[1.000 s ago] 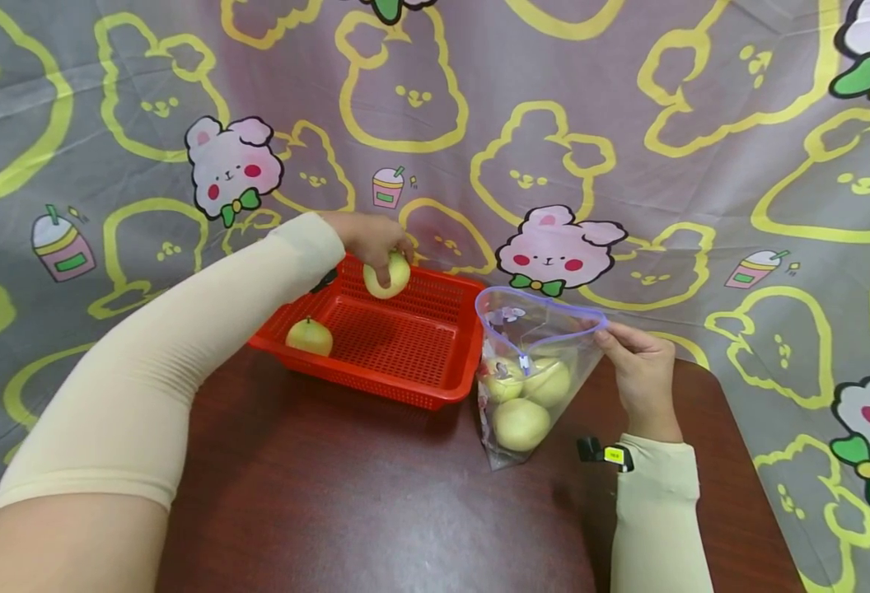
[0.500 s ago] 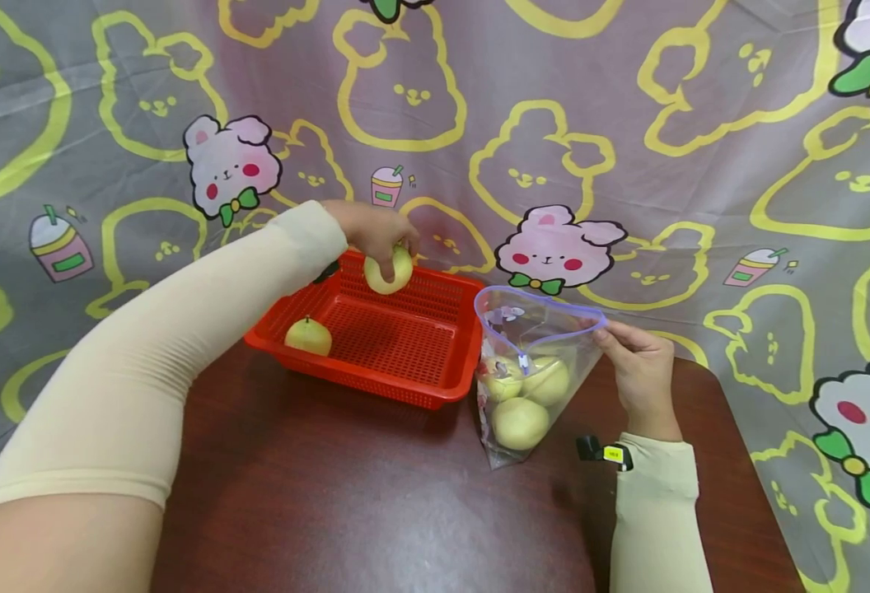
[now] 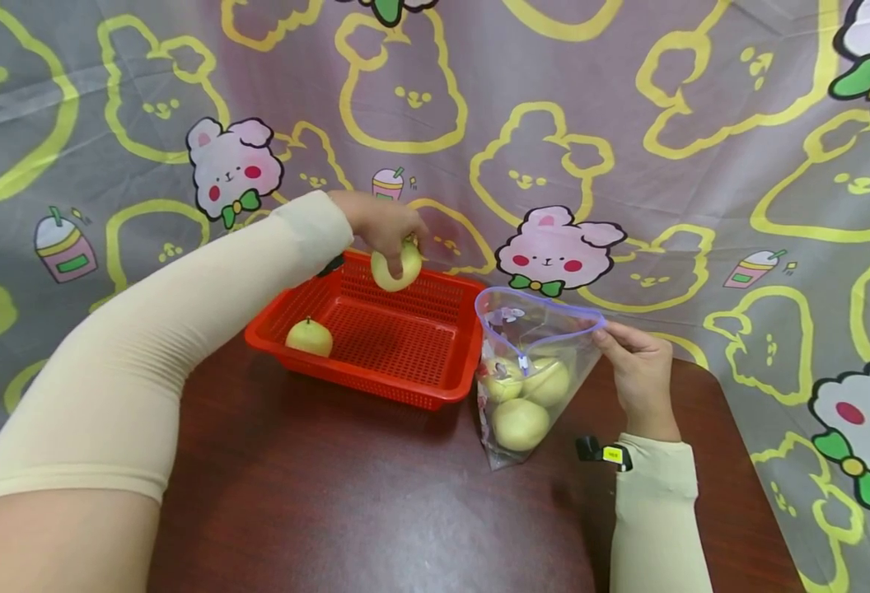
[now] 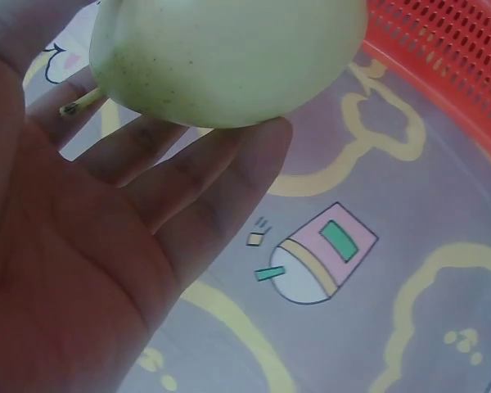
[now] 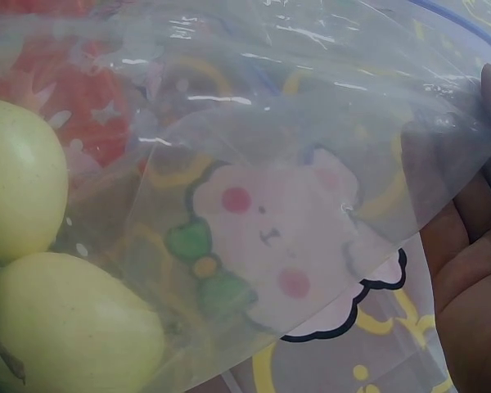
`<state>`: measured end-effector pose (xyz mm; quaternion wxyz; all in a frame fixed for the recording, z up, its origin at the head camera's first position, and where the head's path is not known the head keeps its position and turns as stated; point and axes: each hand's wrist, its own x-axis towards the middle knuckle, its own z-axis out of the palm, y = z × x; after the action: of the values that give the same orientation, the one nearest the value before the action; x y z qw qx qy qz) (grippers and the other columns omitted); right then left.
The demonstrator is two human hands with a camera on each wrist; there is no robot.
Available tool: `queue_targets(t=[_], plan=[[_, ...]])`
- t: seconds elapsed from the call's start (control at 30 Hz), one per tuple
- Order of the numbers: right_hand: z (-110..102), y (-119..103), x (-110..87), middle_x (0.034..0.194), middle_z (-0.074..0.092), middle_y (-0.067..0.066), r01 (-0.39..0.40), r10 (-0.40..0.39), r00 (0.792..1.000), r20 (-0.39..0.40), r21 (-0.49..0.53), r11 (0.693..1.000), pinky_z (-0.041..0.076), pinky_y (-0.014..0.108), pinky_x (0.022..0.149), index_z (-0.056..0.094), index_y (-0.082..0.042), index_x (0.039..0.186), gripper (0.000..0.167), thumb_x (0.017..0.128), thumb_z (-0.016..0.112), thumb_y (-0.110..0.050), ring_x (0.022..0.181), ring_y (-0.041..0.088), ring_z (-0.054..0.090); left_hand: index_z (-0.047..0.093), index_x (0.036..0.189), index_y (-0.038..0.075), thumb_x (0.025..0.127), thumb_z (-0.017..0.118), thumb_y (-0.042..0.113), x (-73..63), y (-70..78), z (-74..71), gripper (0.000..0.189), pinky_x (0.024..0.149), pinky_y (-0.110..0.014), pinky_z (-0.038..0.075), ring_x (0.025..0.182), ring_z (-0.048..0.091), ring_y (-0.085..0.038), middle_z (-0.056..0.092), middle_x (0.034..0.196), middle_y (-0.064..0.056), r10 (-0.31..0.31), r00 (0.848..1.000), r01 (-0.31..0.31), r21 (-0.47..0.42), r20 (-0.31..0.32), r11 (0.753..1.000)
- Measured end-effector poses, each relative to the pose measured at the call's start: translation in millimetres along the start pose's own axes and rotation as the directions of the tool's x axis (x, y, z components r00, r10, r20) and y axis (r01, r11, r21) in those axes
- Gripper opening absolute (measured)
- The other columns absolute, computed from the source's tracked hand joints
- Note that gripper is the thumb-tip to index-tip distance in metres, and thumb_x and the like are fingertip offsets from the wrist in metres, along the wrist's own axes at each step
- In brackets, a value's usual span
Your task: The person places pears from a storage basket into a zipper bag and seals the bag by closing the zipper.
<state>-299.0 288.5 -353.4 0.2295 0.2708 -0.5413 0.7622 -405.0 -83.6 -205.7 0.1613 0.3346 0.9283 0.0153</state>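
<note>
My left hand (image 3: 389, 224) grips a pale yellow-green pear (image 3: 398, 270) above the back of the red plastic basket (image 3: 376, 383). In the left wrist view the fingers lie along the pear (image 4: 221, 57), whose stem points toward the palm side. Another pear (image 3: 309, 338) sits in the basket's left front corner. With thumb and fingers, my right hand (image 3: 641, 366) pinches the purple-edged rim of a clear zip bag (image 3: 583, 362). The bag's mouth gapes. Inside its lower part rest 3 pears (image 3: 521, 424), which the right wrist view shows partly, through the plastic.
A dark red-brown wooden table (image 3: 376, 511) carries the basket and the bag, which stand side by side. Right behind them hangs a grey cloth (image 3: 420, 66) with yellow outlines and cartoon rabbits. The bag's zip slider (image 3: 524, 362) hangs at the front of the mouth.
My left hand has risen a little and shifted slightly right with the pear. The right hand and the bag have stayed nearly where they were.
</note>
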Motion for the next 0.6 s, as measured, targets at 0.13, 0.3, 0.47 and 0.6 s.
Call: queue_targets(t=[0.13,0.3,0.47,0.6], plan=[[-1.7,1.8,0.9,0.093,0.071,0.019,0.007,-0.007,1.0,0.024,0.002,1.0,0.054,0.028,0.078,0.065,0.022,0.099,0.016,0.083,0.063,0.02,0.088,0.023,0.071,0.067,0.119,0.012,0.074,0.084,0.017,1.1,7.7,-5.8,0.049,0.078,-0.036,0.049,0.094,0.057,-0.021,0.063,0.109,-0.002,0.024,1.0,-0.024,0.011,0.004,1.0],[-3.7,3.1,1.8,0.094,0.071,0.019,0.009,-0.009,0.999,0.043,-0.002,1.0,0.054,0.029,0.079,0.064,0.023,0.1,0.018,0.084,0.064,0.018,0.089,0.025,0.071,0.066,0.119,0.012,0.074,0.084,0.021,3.8,17.7,-12.3,0.05,0.079,-0.036,0.048,0.096,0.055,-0.023,0.061,0.111,-0.003,0.037,0.999,-0.038,0.07,0.008,0.997],[-4.5,4.5,3.7,0.094,0.071,0.021,0.015,-0.015,0.999,0.045,-0.001,1.0,0.054,0.03,0.08,0.063,0.024,0.1,0.017,0.084,0.063,0.018,0.089,0.026,0.071,0.067,0.116,0.011,0.075,0.083,0.022,8.4,25.5,-16.3,0.046,0.077,-0.036,0.049,0.096,0.054,-0.023,0.06,0.111,-0.004,0.062,0.998,-0.063,0.093,0.015,0.994],[-5.3,5.8,4.4,0.094,0.071,0.02,0.017,-0.016,0.999,0.041,-0.02,1.0,0.054,0.03,0.08,0.063,0.024,0.1,0.016,0.084,0.062,0.019,0.089,0.025,0.071,0.067,0.117,0.015,0.074,0.083,0.021,10.2,30.1,-17.5,0.046,0.074,-0.034,0.05,0.095,0.054,-0.021,0.06,0.112,0.0,0.06,0.998,-0.061,0.084,0.013,0.995]])
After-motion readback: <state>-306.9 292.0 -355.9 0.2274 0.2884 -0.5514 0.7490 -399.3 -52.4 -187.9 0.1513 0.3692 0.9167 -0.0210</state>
